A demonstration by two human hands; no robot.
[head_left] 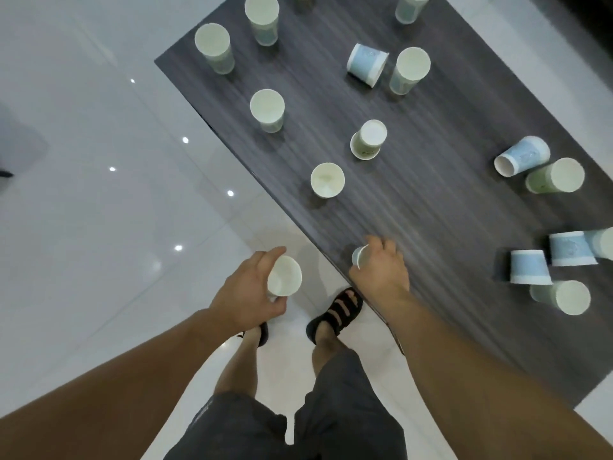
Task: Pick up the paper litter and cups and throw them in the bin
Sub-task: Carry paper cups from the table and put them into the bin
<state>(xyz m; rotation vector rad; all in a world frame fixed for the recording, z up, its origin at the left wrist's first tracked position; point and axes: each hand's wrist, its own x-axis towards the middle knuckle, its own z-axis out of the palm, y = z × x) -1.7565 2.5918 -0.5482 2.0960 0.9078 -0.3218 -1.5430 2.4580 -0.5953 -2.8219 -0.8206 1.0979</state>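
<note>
My left hand (pixel 247 292) holds a white paper cup (pixel 284 275) over the floor, just off the table's near edge. My right hand (pixel 381 268) is closed around another cup (pixel 360 256) lying at the edge of the dark wooden table (pixel 431 210). Several more paper cups stand on the table, such as an upright cup (pixel 327 179) near the middle and another upright one (pixel 267 109) farther back. Others lie tipped or upside down, among them a blue one (pixel 366 64) and an inverted blue one (pixel 529 267) at right. No bin is in view.
Glossy white floor tiles (pixel 99 210) spread to the left of the table. My feet in black sandals (pixel 335 313) stand beside the table's near corner. A dark shape (pixel 5 174) sits at the far left edge.
</note>
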